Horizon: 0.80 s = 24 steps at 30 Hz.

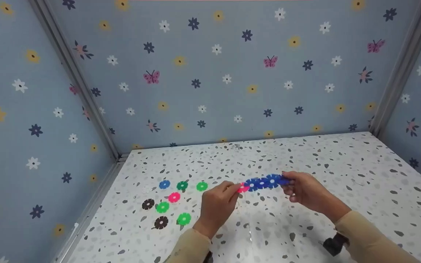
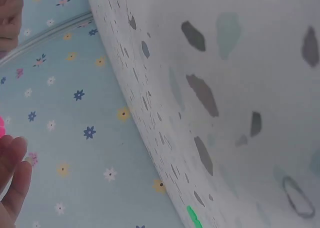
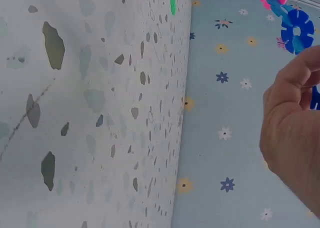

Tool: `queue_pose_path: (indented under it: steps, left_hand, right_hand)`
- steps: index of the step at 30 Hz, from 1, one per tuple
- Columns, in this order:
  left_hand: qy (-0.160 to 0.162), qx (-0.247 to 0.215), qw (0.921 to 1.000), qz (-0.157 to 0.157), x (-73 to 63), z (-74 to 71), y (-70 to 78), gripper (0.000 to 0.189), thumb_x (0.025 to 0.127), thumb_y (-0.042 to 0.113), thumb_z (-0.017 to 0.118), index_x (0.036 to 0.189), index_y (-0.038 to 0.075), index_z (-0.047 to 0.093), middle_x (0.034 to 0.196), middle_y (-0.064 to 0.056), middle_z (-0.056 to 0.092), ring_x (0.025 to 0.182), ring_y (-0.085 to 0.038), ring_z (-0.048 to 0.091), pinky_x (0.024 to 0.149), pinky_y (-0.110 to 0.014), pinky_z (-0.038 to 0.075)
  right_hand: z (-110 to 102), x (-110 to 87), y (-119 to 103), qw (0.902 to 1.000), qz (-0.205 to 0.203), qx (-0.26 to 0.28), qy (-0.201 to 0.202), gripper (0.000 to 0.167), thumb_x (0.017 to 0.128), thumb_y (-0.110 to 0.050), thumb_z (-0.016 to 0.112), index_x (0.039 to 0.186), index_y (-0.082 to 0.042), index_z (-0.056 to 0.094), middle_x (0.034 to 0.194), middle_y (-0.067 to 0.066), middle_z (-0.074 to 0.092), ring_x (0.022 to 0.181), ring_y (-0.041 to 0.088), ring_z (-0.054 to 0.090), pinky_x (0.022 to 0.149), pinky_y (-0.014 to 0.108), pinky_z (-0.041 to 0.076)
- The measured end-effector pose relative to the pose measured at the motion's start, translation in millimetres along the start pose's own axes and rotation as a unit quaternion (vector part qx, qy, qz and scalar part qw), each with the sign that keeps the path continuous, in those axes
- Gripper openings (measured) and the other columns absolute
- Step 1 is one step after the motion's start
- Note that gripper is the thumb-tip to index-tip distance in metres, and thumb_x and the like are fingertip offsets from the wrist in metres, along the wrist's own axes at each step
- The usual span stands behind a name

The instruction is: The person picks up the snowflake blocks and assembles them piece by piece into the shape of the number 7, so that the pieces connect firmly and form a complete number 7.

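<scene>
Above the table, both hands hold a chain of joined flower-shaped plastic discs, several blue ones with a pink one at the left end. My left hand (image 1: 217,204) pinches the pink disc (image 1: 243,187). At the other end, my right hand (image 1: 307,191) grips the last dark blue disc (image 1: 284,180), partly hidden by its fingers. Between them run the blue discs (image 1: 262,183), overlapping edge to edge. In the right wrist view, a blue disc (image 3: 297,32) shows beyond the right hand (image 3: 295,108). Only fingertips of the left hand (image 2: 12,173) and a sliver of pink appear in the left wrist view.
Loose discs lie left of the hands on the speckled table (image 1: 342,160): a blue disc (image 1: 164,184), a dark green disc (image 1: 182,185), a pink disc (image 1: 174,197), several light green discs (image 1: 162,207) and two brown discs (image 1: 161,222). Flower-patterned walls (image 1: 232,98) enclose the table.
</scene>
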<state>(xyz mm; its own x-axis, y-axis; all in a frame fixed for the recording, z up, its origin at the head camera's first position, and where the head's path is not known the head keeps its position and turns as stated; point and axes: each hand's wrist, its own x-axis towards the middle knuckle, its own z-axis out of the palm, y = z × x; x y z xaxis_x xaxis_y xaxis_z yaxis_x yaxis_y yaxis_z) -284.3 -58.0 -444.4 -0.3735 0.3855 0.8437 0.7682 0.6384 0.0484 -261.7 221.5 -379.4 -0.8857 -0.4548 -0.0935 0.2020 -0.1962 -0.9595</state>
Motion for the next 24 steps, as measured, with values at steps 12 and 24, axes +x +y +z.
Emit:
queue_pose_path:
  steps: [12, 24]
  left_hand:
    - [-0.069, 0.000, 0.9869, -0.146, 6.7, -0.1, -22.5, 0.033, 0.084, -0.003, 0.072, 0.115, 0.009, 0.068, 0.098, -0.002, 0.069, 0.077, -0.015, 0.068, 0.061, -0.023, 0.053]
    - [-0.286, -0.007, 0.8804, -0.378, -1.6, 1.6, -82.7, 0.052, 0.090, 0.012, 0.072, 0.138, 0.003, 0.054, 0.134, -0.019, 0.050, 0.113, -0.034, 0.059, 0.094, -0.050, 0.048]
  right_hand:
    - [-29.3, 17.8, 25.7, 0.9953, 0.068, -0.060, -0.033, 0.024, 0.099, -0.015, 0.061, 0.116, -0.001, 0.053, 0.086, 0.006, 0.063, 0.071, 0.012, 0.060, 0.061, 0.025, 0.051]
    - [-29.2, 26.4, 39.6, 0.9944, 0.047, -0.093, 0.019, 0.027, 0.098, -0.008, 0.058, 0.116, 0.001, 0.039, 0.097, 0.017, 0.067, 0.082, 0.017, 0.063, 0.063, 0.028, 0.051]
